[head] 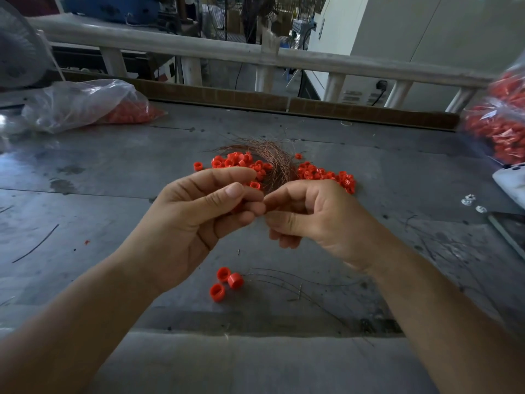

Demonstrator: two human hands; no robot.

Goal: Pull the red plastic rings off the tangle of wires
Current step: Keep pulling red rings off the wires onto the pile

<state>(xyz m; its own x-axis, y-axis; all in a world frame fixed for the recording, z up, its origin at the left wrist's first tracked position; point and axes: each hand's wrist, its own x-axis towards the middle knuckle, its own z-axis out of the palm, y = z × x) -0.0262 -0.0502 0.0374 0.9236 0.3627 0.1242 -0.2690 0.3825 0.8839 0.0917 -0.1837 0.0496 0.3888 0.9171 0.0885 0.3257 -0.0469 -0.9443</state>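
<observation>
A tangle of thin copper-coloured wires (270,157) lies on the grey table (113,177), with several red plastic rings (324,174) strung and scattered around it. My left hand (199,220) and my right hand (309,217) meet fingertip to fingertip above the table, in front of the tangle. The left fingers curl around something red that barely shows between them. The right thumb and forefinger pinch a strand of wire leading up to the tangle. Three loose red rings (227,281) lie on the table below my hands, beside a few stray wires (298,282).
A clear plastic bag with red rings (85,106) lies at the back left. Another bag full of red rings (500,123) stands at the right edge. Small white parts (470,201) lie to the right. A cardboard strip (255,99) and a railing (199,49) bound the far side.
</observation>
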